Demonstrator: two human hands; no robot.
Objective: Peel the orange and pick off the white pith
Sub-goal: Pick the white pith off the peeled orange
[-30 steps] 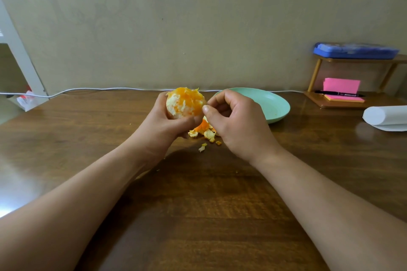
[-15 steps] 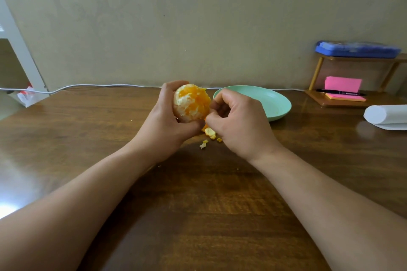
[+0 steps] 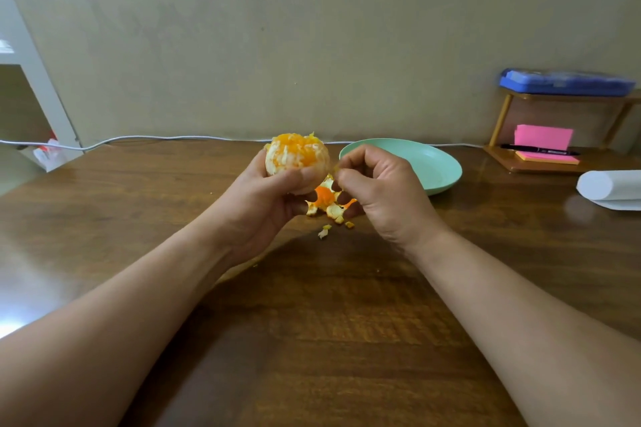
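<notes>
My left hand grips a mostly peeled orange above the table, thumb across its near side; torn flesh and patches of white pith show on it. My right hand is just right of the orange, a small gap apart, with thumb and forefinger pinched on a tiny pale bit of pith. Below and between the hands a heap of orange peel pieces lies on the wooden table, with a few crumbs nearer to me.
A mint-green plate sits behind my right hand. At far right are a white paper roll and a small wooden shelf with pink sticky notes, a pen and a blue case on top. A white cable runs along the wall.
My right hand has pulled away from the orange to the right, pinching a small bit. My left hand has turned the orange slightly and lifted it.
</notes>
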